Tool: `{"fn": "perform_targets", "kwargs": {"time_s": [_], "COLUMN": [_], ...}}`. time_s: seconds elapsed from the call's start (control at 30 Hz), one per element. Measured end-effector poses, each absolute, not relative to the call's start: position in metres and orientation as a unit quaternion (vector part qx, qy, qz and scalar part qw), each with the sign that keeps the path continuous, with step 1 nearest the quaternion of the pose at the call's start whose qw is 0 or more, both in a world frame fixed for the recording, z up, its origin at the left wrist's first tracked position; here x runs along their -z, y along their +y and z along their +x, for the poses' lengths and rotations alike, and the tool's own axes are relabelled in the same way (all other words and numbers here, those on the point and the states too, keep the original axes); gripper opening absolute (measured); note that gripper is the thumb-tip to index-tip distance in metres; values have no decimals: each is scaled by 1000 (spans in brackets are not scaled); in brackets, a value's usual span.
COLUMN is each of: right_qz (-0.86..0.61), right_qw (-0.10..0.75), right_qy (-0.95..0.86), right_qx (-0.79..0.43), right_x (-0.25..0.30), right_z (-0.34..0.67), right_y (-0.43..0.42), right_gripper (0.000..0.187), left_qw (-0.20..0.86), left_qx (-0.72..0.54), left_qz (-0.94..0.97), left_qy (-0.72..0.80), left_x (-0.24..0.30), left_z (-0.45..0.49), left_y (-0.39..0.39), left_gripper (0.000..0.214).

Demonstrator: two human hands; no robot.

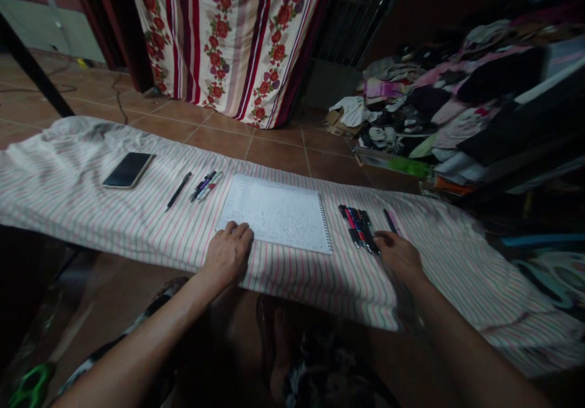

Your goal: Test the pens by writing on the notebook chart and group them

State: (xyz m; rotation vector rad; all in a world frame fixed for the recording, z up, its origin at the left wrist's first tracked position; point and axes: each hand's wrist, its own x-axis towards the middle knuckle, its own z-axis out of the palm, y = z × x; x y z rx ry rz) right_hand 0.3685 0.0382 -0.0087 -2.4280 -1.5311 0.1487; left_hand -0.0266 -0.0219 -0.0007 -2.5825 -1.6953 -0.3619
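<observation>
A spiral notebook [281,213] with a page full of faint writing lies on the striped cloth, its coil on the right. My left hand [230,251] rests on its near left corner, fingers laid over the edge and slightly bent. Right of the notebook, a row of black, red and blue pens [358,228] lies close together. At the row's right end, my right hand [398,254] has its fingers pinched at a dark pen [372,245]; the grip is partly hidden. Just beyond that hand lie a black pen [389,220] and a pinkish one beside it.
Left of the notebook are a cluster of pens [206,186], a lone black pen [178,192] and a phone [129,170]. The striped cloth [292,274] covers a long narrow surface. Behind stand a floral curtain [228,42] and a heap of clothes [439,97].
</observation>
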Motion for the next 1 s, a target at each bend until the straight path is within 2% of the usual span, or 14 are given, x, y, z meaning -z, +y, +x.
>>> {"fn": "perform_targets", "kwargs": {"time_s": [0.23, 0.3, 0.4, 0.57, 0.67, 0.83, 1.0], "right_qz": [-855, -857, -833, -731, -680, -579, -540], "right_qw": [131, 165, 261, 476, 535, 575, 544], "right_qy": [-501, -488, -488, -464, -411, -422, -420], "right_qx": [-27, -2, -5, -155, -288, -395, -485], "right_x": [0, -7, -19, -30, -34, -37, -20], "right_z": [360, 351, 324, 255, 208, 136, 101], "right_y": [40, 38, 34, 22, 9, -20, -31], "right_gripper": [37, 38, 37, 32, 35, 35, 40], "left_qw": [16, 11, 4, -12, -24, -52, -78], "left_qx": [116, 115, 116, 129, 144, 164, 173], "left_qz": [-826, -825, -826, -822, -817, -808, -788], "left_qy": [-552, -552, -552, -555, -558, -563, -586], "left_x": [0, -1, -2, 1, 4, 5, -2], "left_z": [-28, -28, -29, -30, -31, -35, -45], "left_y": [-24, -25, -24, -22, -22, -24, -26], "left_gripper": [21, 22, 22, 21, 22, 24, 23]}}
